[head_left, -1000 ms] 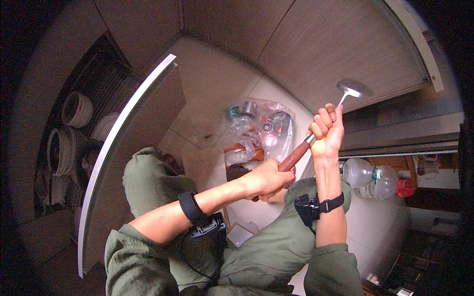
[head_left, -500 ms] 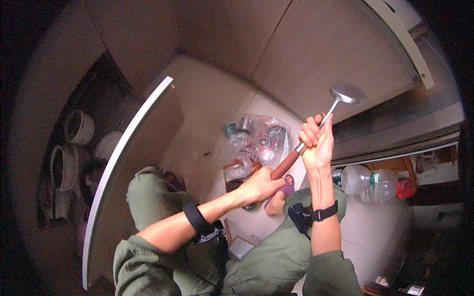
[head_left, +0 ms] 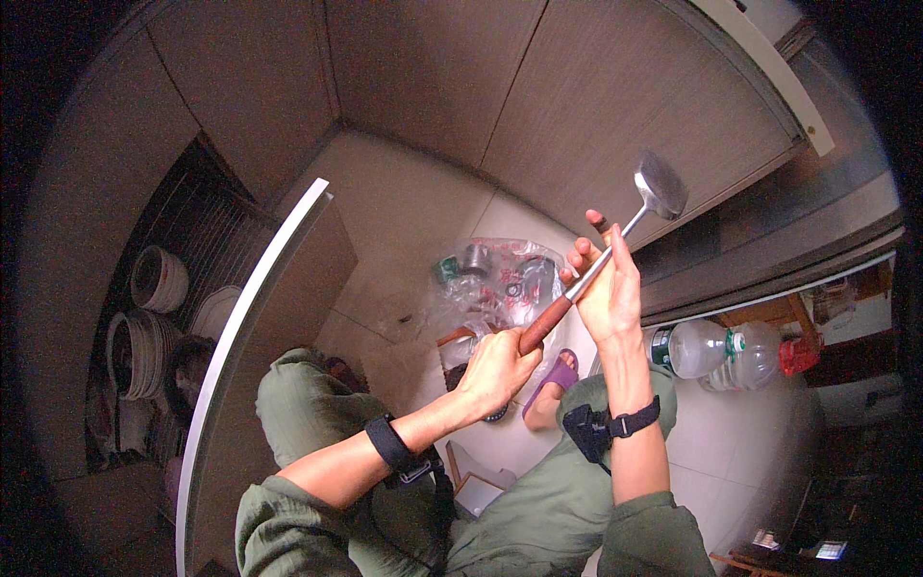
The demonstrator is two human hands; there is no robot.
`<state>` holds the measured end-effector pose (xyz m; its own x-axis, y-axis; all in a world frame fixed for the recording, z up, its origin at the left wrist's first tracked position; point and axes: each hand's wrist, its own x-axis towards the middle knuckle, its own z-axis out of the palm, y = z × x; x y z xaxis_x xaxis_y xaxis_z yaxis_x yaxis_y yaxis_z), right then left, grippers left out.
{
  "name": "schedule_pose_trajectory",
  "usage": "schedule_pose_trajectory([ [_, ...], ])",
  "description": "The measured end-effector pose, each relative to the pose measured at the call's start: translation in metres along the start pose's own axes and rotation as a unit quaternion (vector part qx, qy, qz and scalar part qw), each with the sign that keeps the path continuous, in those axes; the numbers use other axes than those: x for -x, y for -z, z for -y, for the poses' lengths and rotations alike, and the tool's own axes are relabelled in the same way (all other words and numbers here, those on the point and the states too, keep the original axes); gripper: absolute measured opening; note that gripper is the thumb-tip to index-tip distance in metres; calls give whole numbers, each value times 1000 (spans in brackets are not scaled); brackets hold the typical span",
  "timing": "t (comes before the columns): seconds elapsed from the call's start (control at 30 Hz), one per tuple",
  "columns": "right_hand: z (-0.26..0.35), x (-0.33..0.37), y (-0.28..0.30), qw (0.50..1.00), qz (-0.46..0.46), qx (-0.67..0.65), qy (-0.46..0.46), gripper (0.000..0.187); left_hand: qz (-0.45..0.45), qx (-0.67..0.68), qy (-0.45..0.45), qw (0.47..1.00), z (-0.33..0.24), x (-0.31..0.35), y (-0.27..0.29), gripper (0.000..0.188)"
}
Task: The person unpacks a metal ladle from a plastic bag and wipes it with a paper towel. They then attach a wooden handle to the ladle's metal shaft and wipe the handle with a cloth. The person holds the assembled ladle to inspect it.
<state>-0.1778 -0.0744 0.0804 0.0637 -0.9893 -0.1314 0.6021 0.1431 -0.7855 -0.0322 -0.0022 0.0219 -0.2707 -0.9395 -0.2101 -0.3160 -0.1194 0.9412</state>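
A metal ladle (head_left: 663, 188) with a reddish-brown wooden handle slants up to the right in front of me, its bowl at the upper end, tilted on edge. My left hand (head_left: 494, 372) is closed round the lower part of the handle. My right hand (head_left: 611, 296) is just below the bowl, palm up against the metal shaft. Its fingers are loosened and spread apart, not wrapped round the shaft, which lies across the palm beside the thumb. Both wrists wear black straps.
A clear plastic bag (head_left: 510, 284) with things in it lies on the tiled floor beyond my knees. To the left a pale-edged panel (head_left: 252, 317) stands out before a rack with stacked bowls (head_left: 135, 356). Clear plastic bottles (head_left: 696, 348) are at the right, near my knee.
My right hand's fingers have opened from their grip on the shaft. The ladle has turned, so its bowl now stands more on edge. My left hand has shifted slightly left.
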Motion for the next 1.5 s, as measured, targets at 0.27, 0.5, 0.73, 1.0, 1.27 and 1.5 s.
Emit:
schedule_pose_trajectory([
  [0.27, -8, 2, 2, 979, -164, -96, -76, 31, -17, -103, -18, 994, 12, 5, -3, 21],
  [0.5, -2, -2, 14, 994, -27, -99, -40, 41, 148, 58, 45, 986, 10, -4, 0, 20],
  [0.73, 34, -10, 29, 953, 94, -272, -98, 38, 379, 334, 233, 831, -15, 16, 12, 35],
  [1.0, 39, -9, 44, 862, 76, -480, -147, 36, 398, 323, 217, 831, -20, 14, 15, 29],
  [1.27, 43, -9, 48, 819, 6, -548, -171, 35, 397, 326, 206, 833, -19, 14, 13, 28],
  [1.5, 43, -9, 52, 828, -30, -536, -161, 33, 398, 314, 208, 836, -23, 15, 16, 29],
])
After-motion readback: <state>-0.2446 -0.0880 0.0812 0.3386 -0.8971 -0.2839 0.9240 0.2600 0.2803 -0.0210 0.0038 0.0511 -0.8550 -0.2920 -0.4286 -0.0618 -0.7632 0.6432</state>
